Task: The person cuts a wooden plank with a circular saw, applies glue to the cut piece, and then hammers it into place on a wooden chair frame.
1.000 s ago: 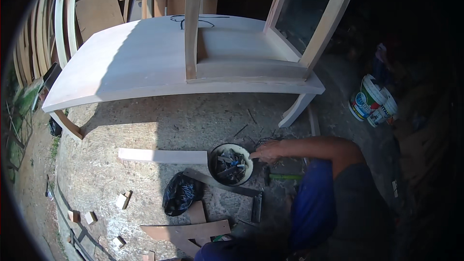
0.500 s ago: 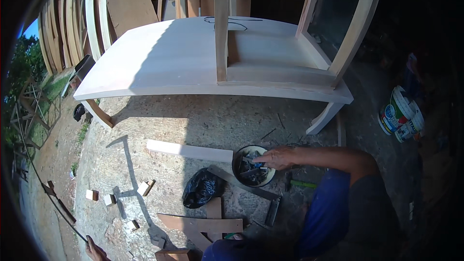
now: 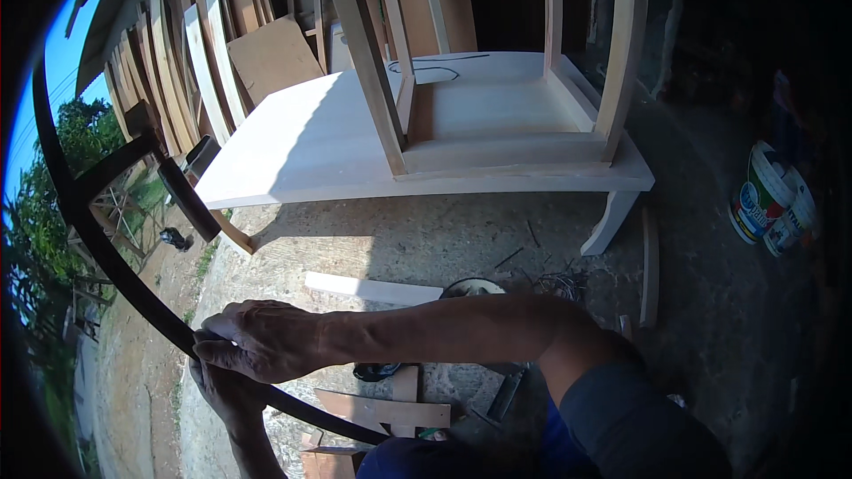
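Observation:
My right hand (image 3: 266,337) and my left hand (image 3: 226,390) both grip a long, dark, curved bar (image 3: 106,257) at the lower left. The bar sweeps from the upper left down past my hands toward the bottom centre, and a short dark arm (image 3: 182,191) branches off it higher up. My right forearm reaches across from the right in a blue sleeve. It hides most of a round bowl (image 3: 470,286) standing on the concrete ground behind it. My left hand sits just under the right one on the bar.
A large pale unpainted wooden table (image 3: 319,142) with upright frames on it stands ahead. A white plank (image 3: 373,288) and wood scraps (image 3: 382,410) lie on the ground. Two paint buckets (image 3: 768,200) stand at right. Boards (image 3: 204,62) lean at the back left.
My right hand left the bowl and swung left onto the dark curved bar. My left hand came into view and took hold too. The view shifted left and closer.

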`<state>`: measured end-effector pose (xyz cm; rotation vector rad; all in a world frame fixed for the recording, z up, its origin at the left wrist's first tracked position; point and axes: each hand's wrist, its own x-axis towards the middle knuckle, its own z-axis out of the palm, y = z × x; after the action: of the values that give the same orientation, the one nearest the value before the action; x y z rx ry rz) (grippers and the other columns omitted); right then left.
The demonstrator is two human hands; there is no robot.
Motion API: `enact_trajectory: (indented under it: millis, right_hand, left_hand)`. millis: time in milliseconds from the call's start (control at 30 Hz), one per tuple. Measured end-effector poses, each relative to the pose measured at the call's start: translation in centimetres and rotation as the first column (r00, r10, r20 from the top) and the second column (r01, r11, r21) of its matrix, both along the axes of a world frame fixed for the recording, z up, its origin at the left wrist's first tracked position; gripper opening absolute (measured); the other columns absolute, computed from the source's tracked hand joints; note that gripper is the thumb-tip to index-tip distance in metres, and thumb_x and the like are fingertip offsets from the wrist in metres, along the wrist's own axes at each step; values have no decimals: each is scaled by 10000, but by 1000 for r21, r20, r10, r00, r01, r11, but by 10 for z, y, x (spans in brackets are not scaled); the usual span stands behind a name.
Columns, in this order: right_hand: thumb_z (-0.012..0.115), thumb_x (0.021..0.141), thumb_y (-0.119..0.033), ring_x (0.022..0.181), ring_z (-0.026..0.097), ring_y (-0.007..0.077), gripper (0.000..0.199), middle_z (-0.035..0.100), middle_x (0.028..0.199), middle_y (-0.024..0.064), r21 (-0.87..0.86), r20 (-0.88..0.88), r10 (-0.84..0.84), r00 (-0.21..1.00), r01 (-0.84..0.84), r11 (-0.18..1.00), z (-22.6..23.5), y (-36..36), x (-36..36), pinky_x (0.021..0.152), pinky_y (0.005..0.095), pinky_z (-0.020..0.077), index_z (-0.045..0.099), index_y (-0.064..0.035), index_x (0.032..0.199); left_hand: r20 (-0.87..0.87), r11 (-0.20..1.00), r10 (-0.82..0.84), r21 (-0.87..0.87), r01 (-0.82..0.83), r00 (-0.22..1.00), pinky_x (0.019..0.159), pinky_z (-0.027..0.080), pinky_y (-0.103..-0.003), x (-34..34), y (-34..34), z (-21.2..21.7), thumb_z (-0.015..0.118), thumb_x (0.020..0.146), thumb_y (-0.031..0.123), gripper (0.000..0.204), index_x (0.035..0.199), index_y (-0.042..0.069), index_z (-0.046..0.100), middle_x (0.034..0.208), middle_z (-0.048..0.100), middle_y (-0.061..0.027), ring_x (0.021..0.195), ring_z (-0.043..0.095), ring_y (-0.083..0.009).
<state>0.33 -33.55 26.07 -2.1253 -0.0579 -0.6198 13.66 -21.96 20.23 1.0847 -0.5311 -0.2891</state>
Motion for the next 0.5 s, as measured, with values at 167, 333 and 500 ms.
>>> enact_trajectory:
  millis: [167, 333, 500]
  right_hand:
    - [568, 1043, -358, 838, 653, 273, 416, 646, 857, 161, 268, 221, -77, 972, 15, 963, 46, -26, -23, 754, 426, 507, 511, 39, 1156]
    - [570, 1046, -338, 775, 605, 237, 381, 629, 824, 146, 486, 228, -96, 969, -28, 874, 71, -47, -102, 764, 415, 498, 518, 39, 1025]
    - [600, 1037, -298, 770, 652, 292, 364, 640, 839, 217, 119, 268, -430, 862, 413, 903, 31, -84, -183, 736, 431, 516, 546, 57, 980]
  left_hand:
    - [111, 916, -395, -33, 400, 912, 359, 330, -239, -80, -52, -24, 505, 1089, 330, 287, 893, 121, 501, 562, 418, 25, 411, 433, -92]
    - [415, 739, -672, 323, 592, 613, 544, 524, -306, -162, -71, -13, 461, 1111, 319, 384, 935, 16, 618, 655, 681, -89, 548, 667, -189]
    - [466, 557, -810, 427, 712, 355, 972, 526, -421, -158, -104, 1, 580, 1013, 547, 675, 1368, -26, 544, 1261, 652, -157, 1150, 641, -254]
